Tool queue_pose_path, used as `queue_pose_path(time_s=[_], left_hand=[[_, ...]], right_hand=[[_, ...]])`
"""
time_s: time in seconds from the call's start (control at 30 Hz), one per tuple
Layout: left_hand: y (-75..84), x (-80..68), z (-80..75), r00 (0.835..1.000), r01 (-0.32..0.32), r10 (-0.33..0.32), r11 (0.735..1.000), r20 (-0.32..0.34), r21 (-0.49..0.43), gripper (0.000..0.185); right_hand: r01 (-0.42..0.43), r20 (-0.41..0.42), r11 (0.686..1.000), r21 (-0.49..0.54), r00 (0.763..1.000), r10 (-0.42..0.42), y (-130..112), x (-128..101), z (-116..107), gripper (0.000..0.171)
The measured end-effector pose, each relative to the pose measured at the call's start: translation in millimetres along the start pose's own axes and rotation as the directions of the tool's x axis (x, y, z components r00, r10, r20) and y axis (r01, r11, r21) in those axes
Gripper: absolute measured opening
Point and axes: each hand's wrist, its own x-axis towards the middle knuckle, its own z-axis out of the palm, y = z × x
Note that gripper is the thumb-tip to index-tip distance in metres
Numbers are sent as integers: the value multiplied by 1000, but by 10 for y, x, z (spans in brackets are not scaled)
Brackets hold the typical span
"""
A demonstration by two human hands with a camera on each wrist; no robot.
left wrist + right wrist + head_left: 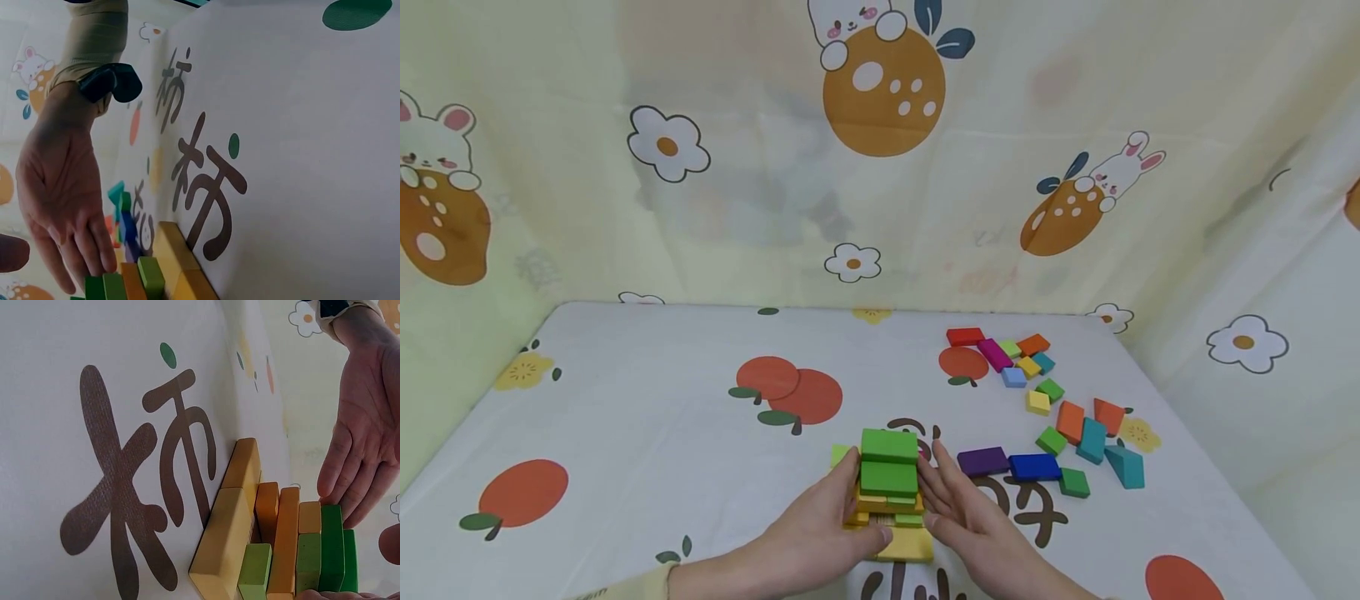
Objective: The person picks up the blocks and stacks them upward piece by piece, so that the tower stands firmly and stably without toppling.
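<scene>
A small stack of wooden blocks [888, 483] stands on the printed tablecloth near the front edge. Two green blocks [889, 447] lie on top, orange and light-green ones under them, and a yellow block [906, 546] forms the base. My left hand [838, 504] lies against the stack's left side with straight fingers. My right hand [951, 492] touches its right side the same way. In the right wrist view the stack [281, 544] shows its layers, with the left hand [362, 437] beyond it touching the green top. In the left wrist view the right hand [62, 200] touches the stack [150, 281].
Several loose coloured blocks lie to the right: a purple one [983, 461], a blue one [1034, 467], a teal wedge [1126, 467], an orange one [1070, 421] and a red one [965, 336] farther back. Patterned curtains wall the table behind and on both sides.
</scene>
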Motion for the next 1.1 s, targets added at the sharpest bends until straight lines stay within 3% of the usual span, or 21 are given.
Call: queue_pose_path(time_s=[0.87,1.0,1.1], left_hand=[[-10,18,-2,1000,8,-6,996,-28,87,63],[-15,13,-7,999,4,0,995,-37,105,60],[-21,17,-14,999,10,-5,993,-44,117,59]], right_hand=[[28,8,999,-22,1000,-28,-6,0,-8,80],[35,-70,987,-155,996,-46,-43,20,20,78],[72,-161,923,-377,977,-142,-70,61,40,73]])
